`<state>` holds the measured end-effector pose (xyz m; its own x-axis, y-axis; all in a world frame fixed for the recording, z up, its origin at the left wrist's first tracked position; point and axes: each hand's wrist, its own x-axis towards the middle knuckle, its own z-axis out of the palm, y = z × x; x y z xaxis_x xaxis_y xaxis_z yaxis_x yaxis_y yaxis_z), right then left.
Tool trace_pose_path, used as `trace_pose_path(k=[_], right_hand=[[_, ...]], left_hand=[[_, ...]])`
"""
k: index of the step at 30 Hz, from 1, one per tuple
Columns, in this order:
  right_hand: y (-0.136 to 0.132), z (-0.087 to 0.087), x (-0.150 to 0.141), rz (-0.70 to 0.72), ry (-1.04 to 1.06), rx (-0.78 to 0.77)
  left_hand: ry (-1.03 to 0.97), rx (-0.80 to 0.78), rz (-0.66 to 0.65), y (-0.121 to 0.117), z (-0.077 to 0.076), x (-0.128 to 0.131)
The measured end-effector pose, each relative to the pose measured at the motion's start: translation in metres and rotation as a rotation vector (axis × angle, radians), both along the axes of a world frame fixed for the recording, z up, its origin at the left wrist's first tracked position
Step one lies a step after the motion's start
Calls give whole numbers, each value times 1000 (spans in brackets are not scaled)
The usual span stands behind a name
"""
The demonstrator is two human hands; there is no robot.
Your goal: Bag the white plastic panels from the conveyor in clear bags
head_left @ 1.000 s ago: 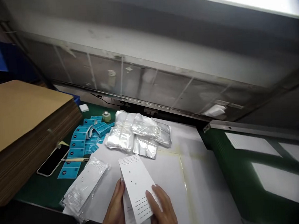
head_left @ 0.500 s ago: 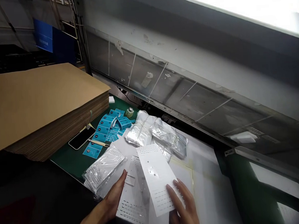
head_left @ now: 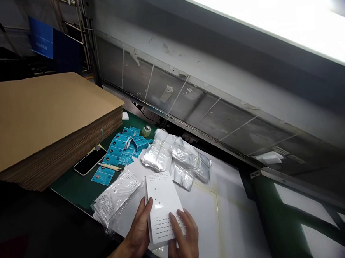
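Note:
A flat white slotted panel (head_left: pixel 162 195) is held low over the worktop, with rows of slots at both ends and small holes in the middle. It lies over a second white panel, whose edge shows along the left. My left hand (head_left: pixel 138 229) grips the left side of the two, thumb near the top panel's edge. On the right, the fingers of my right hand (head_left: pixel 183 237) rest on the top panel's lower slots; its thumb is partly hidden. Bagged white panels (head_left: pixel 116 196) are piled left of my hands. Tied bundles of clear plastic bags (head_left: pixel 159 151) lie beyond.
A tall stack of cardboard sheets (head_left: pixel 51 109) stands at left. Near it are a phone (head_left: pixel 89 161), blue label strips (head_left: pixel 115 148), a pale-handled tool (head_left: pixel 110 166) and a small jar (head_left: pixel 146 130). Right, white pieces (head_left: pixel 305 204) lie on a green surface (head_left: pixel 271 208).
My right hand has moved left with its panel, which now lies over the panel in my left hand. Before, the two panels were apart. The view has shifted slightly.

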<state>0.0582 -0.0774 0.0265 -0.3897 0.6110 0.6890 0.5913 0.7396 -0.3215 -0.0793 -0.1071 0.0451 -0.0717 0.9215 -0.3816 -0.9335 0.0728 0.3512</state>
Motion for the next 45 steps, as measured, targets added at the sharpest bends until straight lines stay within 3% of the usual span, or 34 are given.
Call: trace_pose_path(k=[4, 7, 11, 13, 15, 17, 19, 22, 24, 27, 30, 34, 37, 40, 45], right_hand=[[-14, -11, 10, 132, -33, -113], [-20, -10, 26, 169, 27, -309], [-4, 9, 29, -103, 228, -834], [9, 21, 20, -66, 329, -1112], [17, 29, 7, 89, 406, -1289], [17, 31, -5, 167, 441, -1323], [9, 26, -12, 182, 457, -1284], [1, 2, -1, 170, 537, -1239], [4, -23, 23, 105, 575, -1227], [20, -63, 82, -194, 576, -1195], [32, -94, 141, -473, 573, -1172], [38, -119, 184, -619, 655, -1133], [41, -128, 201, -662, 742, -1196], [47, -131, 218, -640, 771, -1232], [60, -141, 239, -618, 867, -1320]], left_hand=[[34, -1, 10, -4, -5, -2], [88, -40, 1, -8, -13, -11], [158, -45, -61, -13, -14, -21], [169, -36, -100, -14, -10, -21], [181, -36, -111, -14, -7, -18], [222, -64, -100, -14, -9, -11], [348, -140, -50, -13, -21, -1], [633, -195, -6, -10, -55, 13], [826, -161, -115, -3, -81, 18], [1224, -132, -317, 30, -105, 24], [1508, 26, -420, 94, -106, 42], [1747, 271, -590, 202, -104, 87], [1955, 266, -706, 267, -116, 116], [2128, 172, -814, 301, -133, 128], [2265, 95, -908, 311, -142, 138]])
